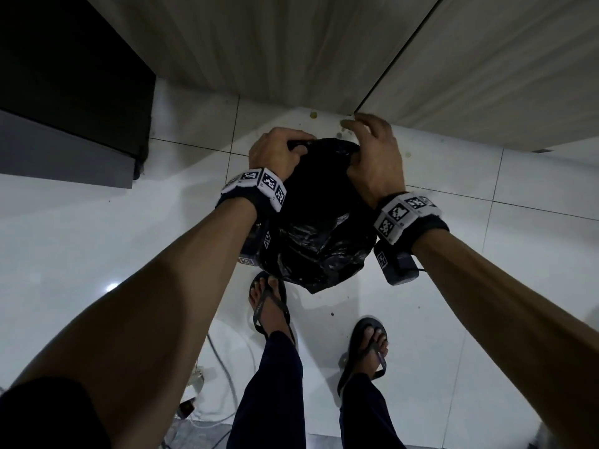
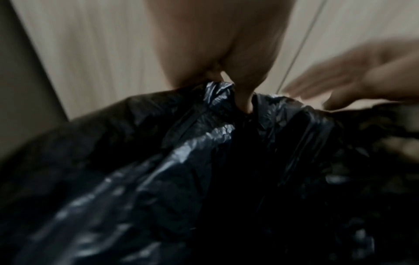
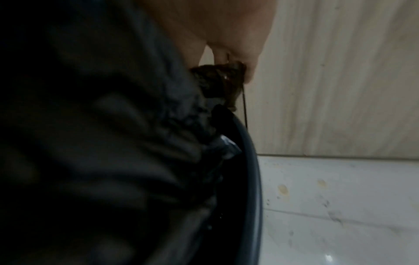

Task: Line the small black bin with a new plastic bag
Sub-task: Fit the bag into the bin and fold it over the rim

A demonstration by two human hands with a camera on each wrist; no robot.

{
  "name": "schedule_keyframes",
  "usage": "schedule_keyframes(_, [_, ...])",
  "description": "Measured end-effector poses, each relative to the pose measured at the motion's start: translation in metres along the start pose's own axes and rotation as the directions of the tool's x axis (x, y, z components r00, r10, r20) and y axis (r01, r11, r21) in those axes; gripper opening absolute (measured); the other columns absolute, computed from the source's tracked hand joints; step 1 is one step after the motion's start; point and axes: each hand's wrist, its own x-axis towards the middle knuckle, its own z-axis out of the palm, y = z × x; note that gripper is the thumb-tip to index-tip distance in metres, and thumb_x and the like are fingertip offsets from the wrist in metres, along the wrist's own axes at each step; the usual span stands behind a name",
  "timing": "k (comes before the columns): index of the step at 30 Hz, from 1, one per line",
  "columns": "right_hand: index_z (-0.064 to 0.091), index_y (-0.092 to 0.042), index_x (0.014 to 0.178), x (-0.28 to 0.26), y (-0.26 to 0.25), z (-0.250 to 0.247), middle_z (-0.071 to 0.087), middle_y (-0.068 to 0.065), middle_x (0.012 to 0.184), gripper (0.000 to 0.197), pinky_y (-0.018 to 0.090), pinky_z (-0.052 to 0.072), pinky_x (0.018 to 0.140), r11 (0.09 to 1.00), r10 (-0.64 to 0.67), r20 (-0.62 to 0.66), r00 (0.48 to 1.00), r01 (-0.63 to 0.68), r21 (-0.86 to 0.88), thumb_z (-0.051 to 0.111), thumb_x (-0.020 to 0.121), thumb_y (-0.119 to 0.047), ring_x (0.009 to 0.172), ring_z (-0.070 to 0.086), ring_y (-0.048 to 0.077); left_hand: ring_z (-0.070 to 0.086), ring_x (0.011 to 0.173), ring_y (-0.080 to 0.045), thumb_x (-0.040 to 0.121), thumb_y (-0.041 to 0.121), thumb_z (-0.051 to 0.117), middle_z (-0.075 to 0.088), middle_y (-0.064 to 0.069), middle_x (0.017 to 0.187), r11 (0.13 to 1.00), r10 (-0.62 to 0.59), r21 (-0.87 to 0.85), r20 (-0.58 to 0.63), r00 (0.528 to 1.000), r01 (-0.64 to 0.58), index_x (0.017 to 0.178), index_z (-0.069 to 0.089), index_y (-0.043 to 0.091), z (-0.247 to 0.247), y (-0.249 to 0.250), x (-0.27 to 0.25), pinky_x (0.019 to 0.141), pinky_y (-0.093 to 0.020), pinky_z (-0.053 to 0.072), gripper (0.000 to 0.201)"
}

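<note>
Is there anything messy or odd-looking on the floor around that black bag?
Yes. Small yellowish-brown spots and crumbs dot the white floor tiles by the wall, just beyond the black plastic bag; more specks lie nearer the feet. The right wrist view also shows stained tile. Nothing looks torn.

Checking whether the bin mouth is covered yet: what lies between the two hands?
In the head view, only the black bag spans between the left hand and right hand; both grip its top edge. The bin rim shows only in the right wrist view.
</note>
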Motion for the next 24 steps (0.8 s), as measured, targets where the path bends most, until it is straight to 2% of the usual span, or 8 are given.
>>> schedule_keyframes(3, [0.052,-0.014,0.132,-0.001,-0.010,0.011,0.054,0.012,0.133,0.047,0.042,0.049,0.091,0.995,-0.094,0.086,0.992,0.095,-0.005,0.048,0.086,-0.009,0.121,0.051,0.032,0.064,0.104,-0.009,0.082,0.025,0.066,0.071,0.012,0.112,0.990,-0.063,-0.120,0.088,0.994,0.074,0.103,0.073,0.034,-0.003,-0.006,0.007,0.097,-0.028,0.049,0.024])
schedule_keyframes(5, [0.050,-0.022,0.136,-0.006,-0.008,0.017,0.058,0.011,0.127,0.047,0.042,0.053,0.083,0.998,-0.067,0.135,0.989,0.066,0.014,0.049,0.090,-0.013,0.111,0.057,0.033,0.066,0.101,-0.009,0.080,0.020,0.070,0.072,0.008,0.106,0.966,-0.064,-0.239,0.148,0.987,0.098,0.100,0.074,0.033,-0.006,-0.009,0.007,0.099,-0.031,0.050,0.024])
schedule_keyframes(7, [0.051,-0.027,0.135,-0.012,-0.002,0.019,0.063,0.010,0.118,0.048,0.040,0.052,0.077,0.999,-0.022,0.102,0.995,0.018,0.046,0.049,0.090,-0.012,0.100,0.061,0.033,0.067,0.097,-0.011,0.080,0.010,0.071,0.072,0.002,0.103,0.927,-0.067,-0.353,0.169,0.983,0.124,0.102,0.074,0.025,-0.010,-0.010,0.006,0.098,-0.027,0.050,0.027])
schedule_keyframes(9, [0.054,-0.029,0.133,-0.015,0.003,0.020,0.066,0.007,0.114,0.045,0.035,0.050,0.079,0.996,0.012,0.057,0.998,-0.017,0.087,0.048,0.092,-0.011,0.098,0.063,0.030,0.067,0.092,-0.010,0.080,0.002,0.070,0.071,-0.003,0.103,0.887,-0.092,-0.435,0.170,0.981,0.158,0.107,0.072,0.014,-0.012,-0.011,0.004,0.094,-0.021,0.051,0.029])
schedule_keyframes(13, [0.060,-0.030,0.126,-0.015,0.015,0.019,0.070,-0.001,0.119,0.036,0.020,0.044,0.090,0.979,0.081,0.040,0.996,-0.087,0.184,0.051,0.095,-0.017,0.106,0.066,0.019,0.067,0.082,-0.004,0.081,-0.001,0.068,0.071,-0.010,0.106,0.846,-0.117,-0.509,0.111,0.987,0.158,0.109,0.071,0.007,-0.016,-0.017,-0.005,0.083,-0.013,0.052,0.030])
schedule_keyframes(16, [0.062,-0.032,0.124,-0.015,0.023,0.016,0.073,-0.001,0.113,0.034,0.023,0.046,0.094,0.972,0.112,0.031,0.993,-0.116,0.204,0.054,0.094,-0.020,0.101,0.067,0.019,0.064,0.073,0.013,0.082,-0.002,0.066,0.068,-0.003,0.108,0.822,-0.168,-0.554,-0.007,0.986,0.136,0.112,0.069,0.005,-0.015,-0.024,-0.014,0.074,-0.004,0.048,0.031])
schedule_keyframes(18, [0.061,-0.033,0.125,-0.012,0.026,0.014,0.072,-0.003,0.116,0.034,0.015,0.042,0.092,0.974,0.104,0.041,0.994,-0.110,0.198,0.055,0.093,-0.024,0.105,0.066,0.017,0.063,0.070,0.017,0.084,-0.003,0.064,0.065,-0.002,0.111,0.800,-0.204,-0.585,-0.057,0.977,0.133,0.115,0.066,0.003,-0.013,-0.030,-0.020,0.071,-0.002,0.047,0.032])
schedule_keyframes(24, [0.059,-0.029,0.128,-0.010,0.028,0.018,0.072,0.004,0.113,0.033,0.026,0.046,0.087,0.975,0.089,0.124,0.988,-0.112,0.193,0.053,0.096,-0.025,0.103,0.066,0.026,0.067,0.098,-0.017,0.083,0.000,0.066,0.069,-0.012,0.114,0.712,-0.368,-0.679,-0.145,0.918,0.177,0.114,0.067,0.004,-0.011,-0.042,-0.039,0.084,-0.013,0.052,0.031])
